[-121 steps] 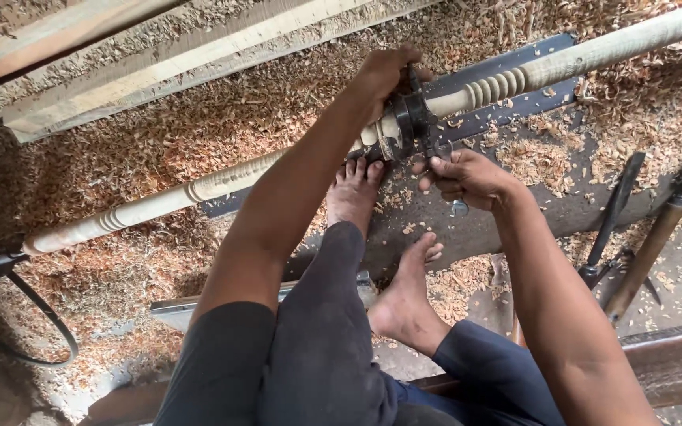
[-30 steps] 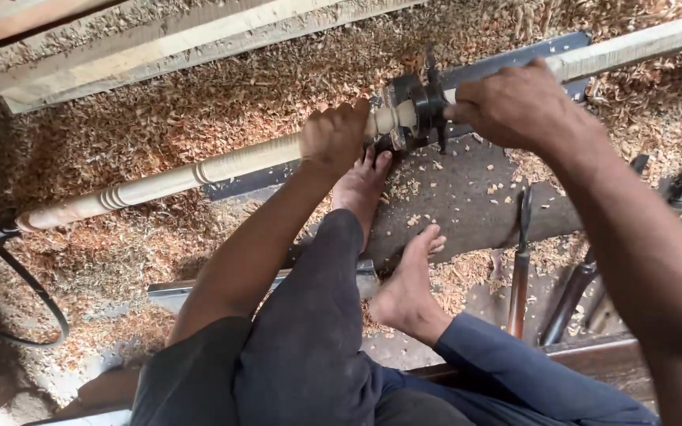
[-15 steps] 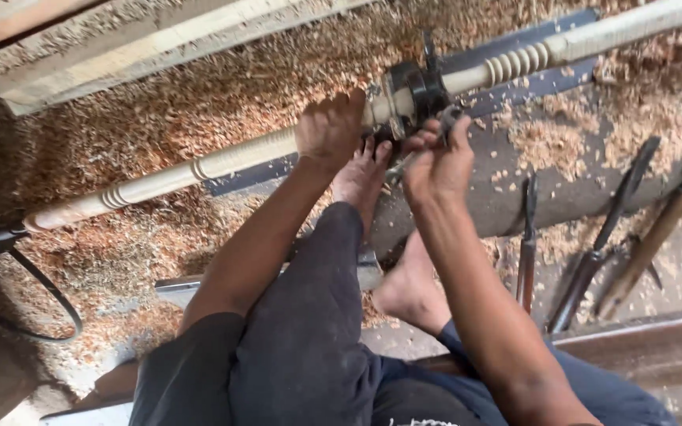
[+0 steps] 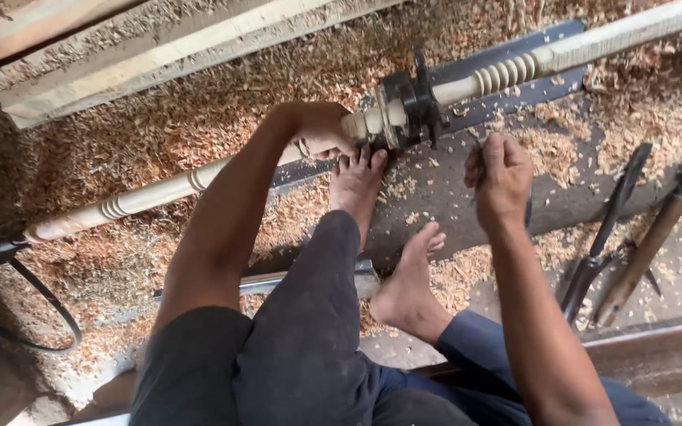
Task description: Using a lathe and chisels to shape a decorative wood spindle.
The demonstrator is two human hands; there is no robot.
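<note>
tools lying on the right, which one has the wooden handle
The outermost tool, farthest right: its handle is pale brown wood, while the tool beside it is dark metal all along.

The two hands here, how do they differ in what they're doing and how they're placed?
The left hand rests on the pale turned wooden spindle, right beside the black metal collar; the right hand is off the spindle, lower down over the floor. The left hand is wrapped over the wood; the right hand is closed in a loose fist around something small and dark, too hidden to identify. Both are bare, above a floor littered with wood shavings.
</note>
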